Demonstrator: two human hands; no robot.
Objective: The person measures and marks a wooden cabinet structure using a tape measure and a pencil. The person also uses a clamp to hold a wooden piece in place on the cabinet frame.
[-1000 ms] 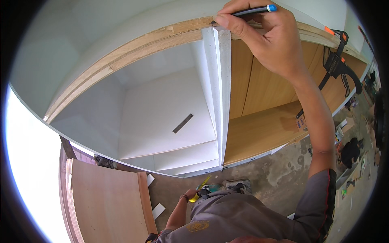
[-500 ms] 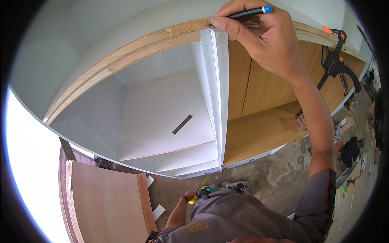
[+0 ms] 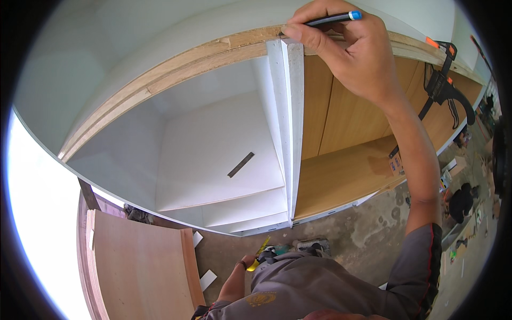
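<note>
Head view: a pencil (image 3: 333, 20) is gripped in the right hand (image 3: 346, 53) at the cabinet divider (image 3: 290, 122) — left hand (image 3: 246, 263) closed on a yellow tool (image 3: 260, 255).

A cabinet (image 3: 224, 160) fills the upper and middle view, split by an upright divider panel (image 3: 290, 122) into a left compartment and a right compartment. A small flat strip (image 3: 241, 164) lies on the back panel of the left compartment. Along the top runs the front rail (image 3: 176, 69); the right hand (image 3: 352, 53) rests on it just above the divider, a pencil (image 3: 333, 19) in its fingers. Further right, a bar clamp (image 3: 445, 85) grips the same rail. Below the cabinet is the floor (image 3: 362, 240), and at lower left a board (image 3: 138, 266) leans. The left hand (image 3: 246, 263) is low, near the person's waist, beside a tool (image 3: 261, 250).
</note>
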